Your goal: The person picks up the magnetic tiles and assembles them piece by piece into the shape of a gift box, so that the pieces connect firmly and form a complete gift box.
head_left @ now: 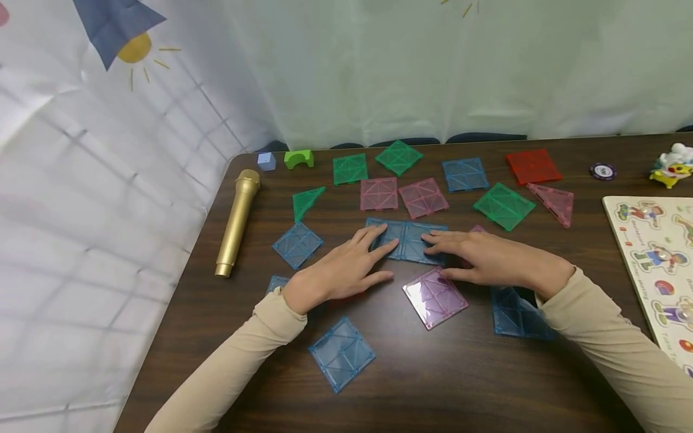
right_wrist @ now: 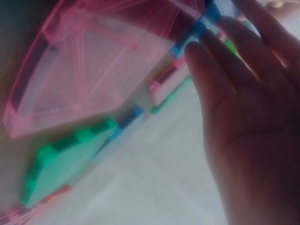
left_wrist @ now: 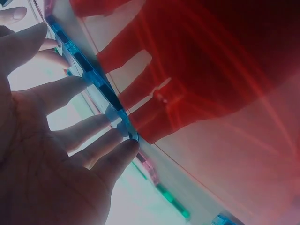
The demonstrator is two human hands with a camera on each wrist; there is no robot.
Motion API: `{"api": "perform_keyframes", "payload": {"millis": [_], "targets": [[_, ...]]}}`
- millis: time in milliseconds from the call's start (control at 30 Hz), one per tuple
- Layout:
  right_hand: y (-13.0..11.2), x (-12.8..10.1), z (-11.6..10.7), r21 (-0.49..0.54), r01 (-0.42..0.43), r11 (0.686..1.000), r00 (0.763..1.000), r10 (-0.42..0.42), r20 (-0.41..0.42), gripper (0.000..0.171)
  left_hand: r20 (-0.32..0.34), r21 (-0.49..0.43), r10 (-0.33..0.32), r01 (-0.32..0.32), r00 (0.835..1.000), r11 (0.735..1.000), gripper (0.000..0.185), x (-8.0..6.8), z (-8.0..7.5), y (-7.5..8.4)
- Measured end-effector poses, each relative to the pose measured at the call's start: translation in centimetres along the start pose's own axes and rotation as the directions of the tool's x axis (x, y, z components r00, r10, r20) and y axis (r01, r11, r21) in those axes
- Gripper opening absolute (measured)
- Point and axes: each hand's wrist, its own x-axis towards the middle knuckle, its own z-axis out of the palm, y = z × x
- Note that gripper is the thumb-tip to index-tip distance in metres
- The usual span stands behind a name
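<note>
A person's left hand (head_left: 343,267) and right hand (head_left: 492,258) rest, fingers extended and spread, on a pair of blue tiles (head_left: 407,238) lying edge to edge on a dark wood-grain surface (head_left: 406,373). White fabric (head_left: 352,72), printed with a yellow sun (head_left: 135,49), hangs behind and at left. A gold microphone (head_left: 238,222) lies near the surface's left edge; a picture board (head_left: 641,258) runs out of frame at right. The left wrist partly hides one blue tile (head_left: 277,282), the right sleeve (head_left: 590,325) another blue tile (head_left: 511,319). Only slivers of a pink tile (head_left: 478,228) show around the right hand. Blur softens the right wrist view.
</note>
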Motion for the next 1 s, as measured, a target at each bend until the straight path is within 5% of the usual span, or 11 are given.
{"api": "perform_keyframes", "payload": {"millis": [367, 633, 800, 1000], "targets": [[-0.2, -0.1, 0.4, 0.003, 0.01, 1.0, 1.0, -0.01, -0.012, 0.051, 0.029, -0.006, -0.005, 0.006, 1.0, 1.0, 0.074, -0.1, 0.1, 0.1], [-0.1, 0.1, 0.4, -0.022, 0.04, 0.999, 0.998, -0.041, -0.056, 0.044, -0.009, 0.035, -0.062, 0.062, 0.998, 0.997, 0.075, -4.9, -0.5, 0.6], [-0.6, 0.6, 0.7, -0.121, 0.055, 0.991, 0.996, -0.063, -0.062, 0.049, 0.068, 0.059, -0.092, 0.088, 0.993, 0.994, 0.073, -8.2, 0.0, 1.6], [-1.0, 1.4, 1.1, -0.118, 0.017, 0.993, 0.999, -0.021, -0.028, 0.059, 0.137, -0.019, -0.042, 0.045, 0.99, 0.999, 0.075, -9.1, 0.7, 2.5]]}}
